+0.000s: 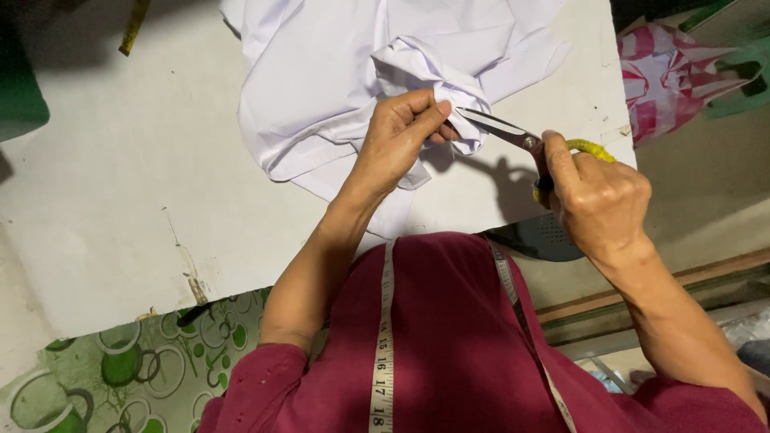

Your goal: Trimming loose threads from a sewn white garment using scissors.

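Left hand (399, 136) pinching a bunched fold of white garment (337, 88), fingers (429, 112) clamped on the cloth at the near right part of the white worktop (120, 176). Right hand (597, 196) wrapped shut around yellow-bound handles of tailor's scissors (501, 128), blades nearly closed, tips touching the pinched fold beside the left thumb. Measuring tape (383, 345) draped over maroon shirt (449, 337). Red-and-white plastic bag (666, 80) beyond worktop's right edge. Green patterned surface (120, 369) below left.

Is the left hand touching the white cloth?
Touching. The head view shows the left hand pinching a bunched fold of the white cloth between thumb and fingers.
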